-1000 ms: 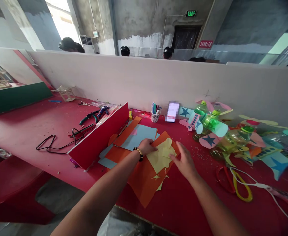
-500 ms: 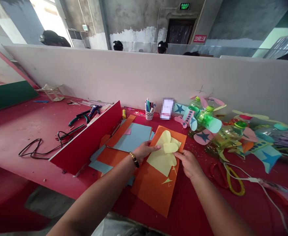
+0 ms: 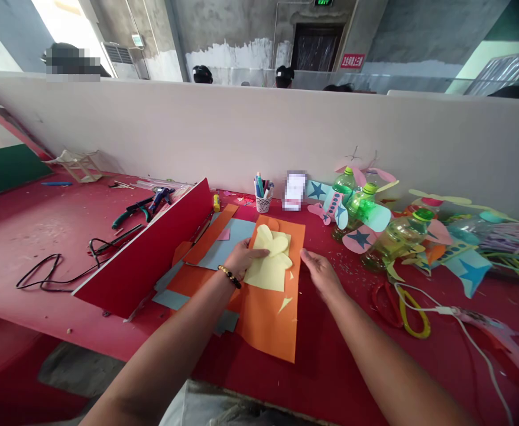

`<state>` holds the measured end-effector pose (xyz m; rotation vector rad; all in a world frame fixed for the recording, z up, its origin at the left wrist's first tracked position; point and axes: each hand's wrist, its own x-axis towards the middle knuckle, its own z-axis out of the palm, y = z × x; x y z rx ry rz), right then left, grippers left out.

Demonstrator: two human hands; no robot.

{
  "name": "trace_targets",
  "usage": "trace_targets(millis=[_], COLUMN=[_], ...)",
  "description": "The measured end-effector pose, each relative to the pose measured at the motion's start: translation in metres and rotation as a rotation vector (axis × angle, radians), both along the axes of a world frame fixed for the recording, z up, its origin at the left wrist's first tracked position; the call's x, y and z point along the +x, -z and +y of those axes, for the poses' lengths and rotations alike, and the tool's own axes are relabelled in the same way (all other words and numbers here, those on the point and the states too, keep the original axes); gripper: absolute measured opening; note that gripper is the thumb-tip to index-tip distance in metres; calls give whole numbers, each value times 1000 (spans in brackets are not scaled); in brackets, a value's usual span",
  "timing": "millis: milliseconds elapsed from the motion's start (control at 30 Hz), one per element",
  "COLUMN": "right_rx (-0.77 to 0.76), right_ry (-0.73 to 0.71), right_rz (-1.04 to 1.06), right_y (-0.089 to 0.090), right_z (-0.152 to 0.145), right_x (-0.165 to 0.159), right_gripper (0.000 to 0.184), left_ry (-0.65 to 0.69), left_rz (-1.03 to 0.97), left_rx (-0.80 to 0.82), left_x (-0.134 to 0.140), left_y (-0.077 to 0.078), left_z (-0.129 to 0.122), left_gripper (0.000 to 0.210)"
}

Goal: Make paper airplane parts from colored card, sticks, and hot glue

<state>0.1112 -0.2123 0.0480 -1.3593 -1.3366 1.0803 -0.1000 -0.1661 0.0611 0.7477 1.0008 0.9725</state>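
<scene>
My left hand (image 3: 242, 260) is closed on the left edge of an orange paper sheet (image 3: 268, 325), its thumb on top. On this sheet lie a pale yellow paper piece (image 3: 263, 275) and yellow petal-shaped cutouts (image 3: 271, 244), overlapping each other. Small yellow scraps (image 3: 285, 304) rest lower on the orange. The thumb and fingers of my right hand (image 3: 324, 273) come together at the sheet's right edge; its lower fingers are partly hidden. Beneath and left of the sheet are blue paper (image 3: 206, 257) and more orange paper (image 3: 192, 285).
Red-and-yellow scissors (image 3: 401, 310) and a white cable (image 3: 476, 337) lie at right. Decorated plastic bottles (image 3: 401, 236) crowd the back right. A pen cup (image 3: 263, 204) and a phone (image 3: 295, 190) stand by the partition. A red divider (image 3: 148, 254) separates pliers (image 3: 130, 213) at left.
The orange sheet with the yellow pieces has shifted left and turned straighter. My right hand has moved from the yellow petals to the sheet's right edge. The view has tilted slightly.
</scene>
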Motion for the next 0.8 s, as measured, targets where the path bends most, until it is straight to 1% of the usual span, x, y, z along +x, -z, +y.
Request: trace_targets(millis=[67, 133, 233, 267, 333, 433, 533, 600, 667, 700, 733, 767, 800], right_rx=[101, 151, 128, 121, 153, 241, 330, 318, 251, 211, 177, 133, 82], right_ry=[-4, -53, -222, -282, -398, -567, -789, -921, -1021, -1066, -1061, -1020, -885], right_rz=[-237, -509, -855, -931, -1018, -1018, -936, -855, -776, -731, -674, -605, -531], right_y=[6, 15, 27, 29, 29, 22, 14, 9, 8, 7, 7, 7, 6], right_z=[3, 8, 10, 9, 0, -29, -69, -97, -125, -139, -152, -165, -177], right_x=[13, 21, 16, 10, -4, -24, -34, -30, -16, -4, 9, 25, 41], right_gripper=[57, 64, 71, 72, 74, 78, 81, 79, 77, 70, 58, 49, 43], left_ry=[-49, -82, -98, -98, -97, -96, -94, -84, -76, -79, -80, -79, -73], left_rz=[-33, -33, 16, 25, 19, -21, -24, -18, -13, -7, 1, 8, 11], left_rx=[17, 54, 68, 70, 82, 107, 108, 91, 74, 65, 57, 49, 38], left_x=[-15, -32, -52, -57, -63, -66, -64, -60, -52, -48, -42, -36, -28], left_y=[-7, -13, -22, -25, -29, -30, -27, -23, -19, -17, -15, -13, -10], left_z=[8, 14, 20, 20, 20, 17, 14, 12, 11, 12, 12, 13, 15], left_gripper=[52, 47, 45, 45, 44, 42, 43, 45, 47, 48, 49, 50, 51])
